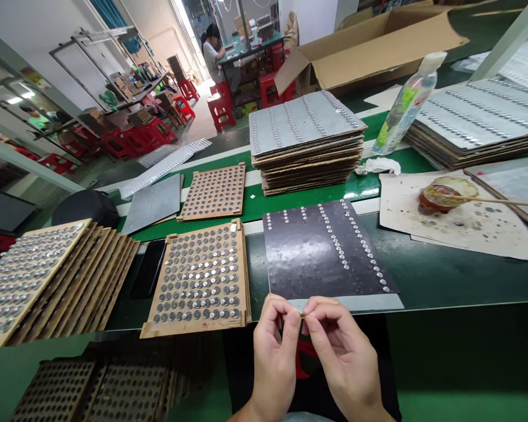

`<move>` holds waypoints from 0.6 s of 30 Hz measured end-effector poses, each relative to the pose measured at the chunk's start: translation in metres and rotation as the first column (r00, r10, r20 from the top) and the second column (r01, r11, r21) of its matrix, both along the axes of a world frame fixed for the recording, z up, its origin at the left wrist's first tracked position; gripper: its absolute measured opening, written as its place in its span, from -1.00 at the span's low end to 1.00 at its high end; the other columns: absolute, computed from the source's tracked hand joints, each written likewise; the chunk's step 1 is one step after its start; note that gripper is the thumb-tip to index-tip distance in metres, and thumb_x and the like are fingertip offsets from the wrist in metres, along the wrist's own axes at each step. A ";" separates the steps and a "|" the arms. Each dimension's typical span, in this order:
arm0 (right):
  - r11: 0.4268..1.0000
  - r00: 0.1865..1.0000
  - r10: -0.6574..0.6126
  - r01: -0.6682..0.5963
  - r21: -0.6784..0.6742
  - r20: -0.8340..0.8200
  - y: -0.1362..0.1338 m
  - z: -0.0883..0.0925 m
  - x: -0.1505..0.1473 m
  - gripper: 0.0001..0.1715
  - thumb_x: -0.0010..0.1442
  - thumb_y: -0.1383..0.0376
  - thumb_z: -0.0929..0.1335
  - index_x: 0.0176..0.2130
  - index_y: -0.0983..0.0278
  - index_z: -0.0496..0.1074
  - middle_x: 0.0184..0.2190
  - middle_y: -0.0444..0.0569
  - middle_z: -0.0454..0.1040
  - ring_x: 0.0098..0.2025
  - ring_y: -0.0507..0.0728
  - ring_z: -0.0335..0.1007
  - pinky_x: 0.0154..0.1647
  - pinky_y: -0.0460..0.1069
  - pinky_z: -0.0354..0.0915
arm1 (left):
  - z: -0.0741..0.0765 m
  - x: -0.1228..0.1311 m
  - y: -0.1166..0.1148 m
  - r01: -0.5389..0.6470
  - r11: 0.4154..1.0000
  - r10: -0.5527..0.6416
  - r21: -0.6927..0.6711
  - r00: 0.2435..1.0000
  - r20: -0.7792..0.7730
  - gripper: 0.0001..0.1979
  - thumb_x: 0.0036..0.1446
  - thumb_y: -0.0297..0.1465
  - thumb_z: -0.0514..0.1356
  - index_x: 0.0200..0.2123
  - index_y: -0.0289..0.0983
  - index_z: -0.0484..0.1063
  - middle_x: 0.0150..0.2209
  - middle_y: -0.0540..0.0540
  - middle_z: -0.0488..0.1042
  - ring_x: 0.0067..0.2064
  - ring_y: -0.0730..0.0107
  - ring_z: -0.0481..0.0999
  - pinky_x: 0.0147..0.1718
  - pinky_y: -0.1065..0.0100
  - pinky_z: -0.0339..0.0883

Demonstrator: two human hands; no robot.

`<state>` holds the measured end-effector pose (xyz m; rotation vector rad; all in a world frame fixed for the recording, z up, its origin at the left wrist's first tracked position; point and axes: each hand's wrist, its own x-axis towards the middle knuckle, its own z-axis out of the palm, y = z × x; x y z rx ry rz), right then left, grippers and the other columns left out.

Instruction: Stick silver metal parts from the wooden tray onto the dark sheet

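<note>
Just at the near edge of the green tabletop point(444, 275), the left hand point(275, 351) and the right hand point(343, 351) meet tip to tip. The fingers point(290, 322) of both are closed in a pinch on a tiny pale piece point(302, 315), held between them above the tabletop's edge; it is too small to tell what it is.

Just beyond the hands lies a dark grey square sheet point(308, 258) carrying slanting rows of small silver studs, with a pale strip along its near side. Beside it on the left sits a light wooden tray with a grid of round silver discs point(198, 281), and a second, smaller perforated wooden tray point(213, 192) lies behind that one. Further left, a fanned stack of similar wooden trays point(48, 281) leans across the corner.

Behind the dark sheet rises a stack of grey studded cardboard sheets point(308, 152). To its right a clear plastic bottle with a green label point(405, 105) leans against another such stack, near a stained paper sheet bearing a small red-rimmed pot point(444, 193) with a thin stick resting across it.
</note>
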<state>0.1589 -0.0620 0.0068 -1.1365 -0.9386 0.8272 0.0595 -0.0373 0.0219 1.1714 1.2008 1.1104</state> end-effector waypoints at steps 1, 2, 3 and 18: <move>1.000 0.999 0.011 -0.011 -0.021 -0.031 0.000 0.001 0.001 -0.89 0.35 0.30 0.37 -0.27 0.21 0.48 -0.29 -0.01 0.52 -0.32 0.08 0.54 -0.32 -0.10 0.52 | 0.000 0.000 0.000 0.010 1.000 -0.009 -0.004 1.000 0.002 -0.60 0.31 -0.06 0.21 -0.43 -0.24 0.37 -0.42 0.00 0.32 -0.38 0.42 0.35 -0.34 0.44 0.30; 0.999 0.998 0.017 -0.019 -0.036 -0.055 0.001 0.002 0.001 -0.90 0.35 0.27 0.38 -0.26 0.21 0.49 -0.29 -0.01 0.53 -0.32 0.08 0.54 -0.32 -0.09 0.53 | -0.001 -0.001 0.000 0.013 1.000 -0.013 0.000 1.000 -0.002 -0.60 0.31 -0.06 0.20 -0.43 -0.24 0.38 -0.42 0.00 0.32 -0.37 0.42 0.35 -0.34 0.44 0.30; 0.999 0.997 0.019 -0.022 -0.046 -0.071 0.003 0.003 0.002 -0.89 0.34 0.24 0.39 -0.25 0.22 0.49 -0.29 -0.02 0.53 -0.33 0.08 0.54 -0.32 -0.09 0.53 | -0.001 -0.001 0.000 0.012 1.000 -0.012 0.010 1.000 -0.013 -0.60 0.31 -0.07 0.21 -0.42 -0.24 0.38 -0.41 -0.01 0.33 -0.37 0.41 0.35 -0.33 0.44 0.30; 0.961 0.982 -0.168 0.145 -0.237 -0.081 0.013 -0.030 0.034 -0.67 0.17 0.05 0.50 -0.20 0.23 0.54 -0.25 0.02 0.58 -0.20 0.15 0.52 -0.17 0.00 0.46 | -0.010 -0.070 0.028 -0.111 0.993 0.116 0.035 0.933 -0.342 -0.65 0.36 -0.08 0.08 -0.33 -0.22 0.38 -0.38 -0.02 0.34 -0.33 0.33 0.39 -0.30 0.36 0.35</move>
